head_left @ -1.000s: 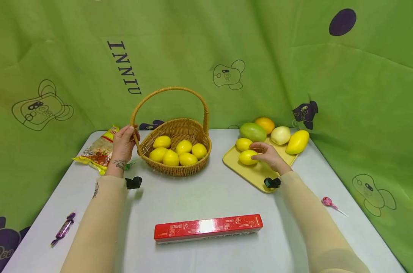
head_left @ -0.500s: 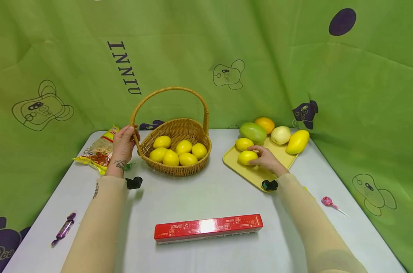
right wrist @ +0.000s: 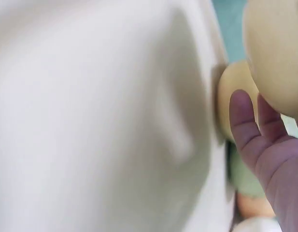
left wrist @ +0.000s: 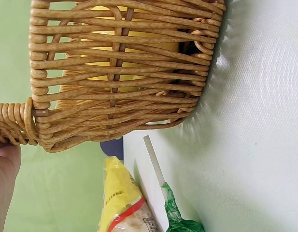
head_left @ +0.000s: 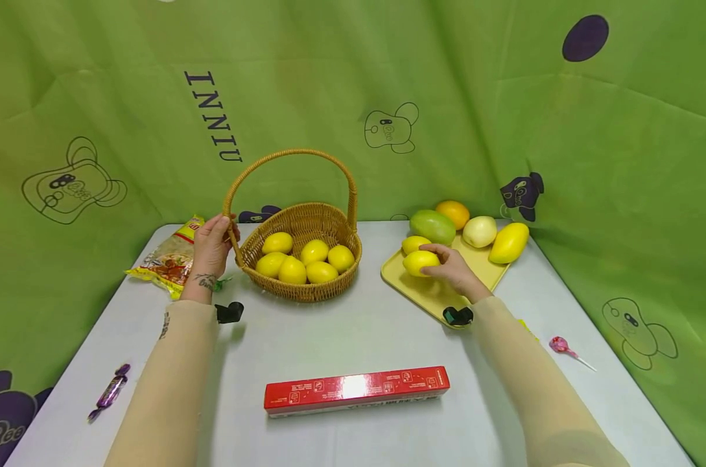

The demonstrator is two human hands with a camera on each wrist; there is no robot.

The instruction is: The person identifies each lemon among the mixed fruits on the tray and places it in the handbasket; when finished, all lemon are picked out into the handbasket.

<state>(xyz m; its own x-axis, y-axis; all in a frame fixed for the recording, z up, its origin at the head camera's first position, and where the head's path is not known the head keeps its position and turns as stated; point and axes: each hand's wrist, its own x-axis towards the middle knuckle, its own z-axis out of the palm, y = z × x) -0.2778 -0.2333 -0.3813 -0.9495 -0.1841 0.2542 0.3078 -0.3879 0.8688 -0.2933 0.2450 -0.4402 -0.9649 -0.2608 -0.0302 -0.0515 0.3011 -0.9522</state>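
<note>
My left hand point(head_left: 210, 248) grips the left base of the arched handle of a wicker basket point(head_left: 308, 293). Several lemons point(head_left: 292, 270) lie in the basket; through its weave, yellow shows in the left wrist view. At the right, my right hand point(head_left: 454, 271) pinches another lemon point(head_left: 418, 263) between thumb and fingers, raised over a pale yellow tray point(head_left: 399, 277). Just behind the held lemon sits one more lemon point(head_left: 413, 243), partly hidden by it. The right wrist view shows the held lemon point(right wrist: 276, 58) above the hand's fingers point(right wrist: 243, 108).
Around the tray's far end are a green mango point(head_left: 432, 226), an orange fruit point(head_left: 453, 213), a pale round fruit point(head_left: 479, 231) and a yellow mango point(head_left: 509, 242). A red box point(head_left: 355, 389) lies in front. Candies and a snack bag point(head_left: 170, 258) lie toward the sides.
My right hand has closed on the nearer lemon and raised it slightly off the tray, moving a little left. My left hand stays on the basket handle.
</note>
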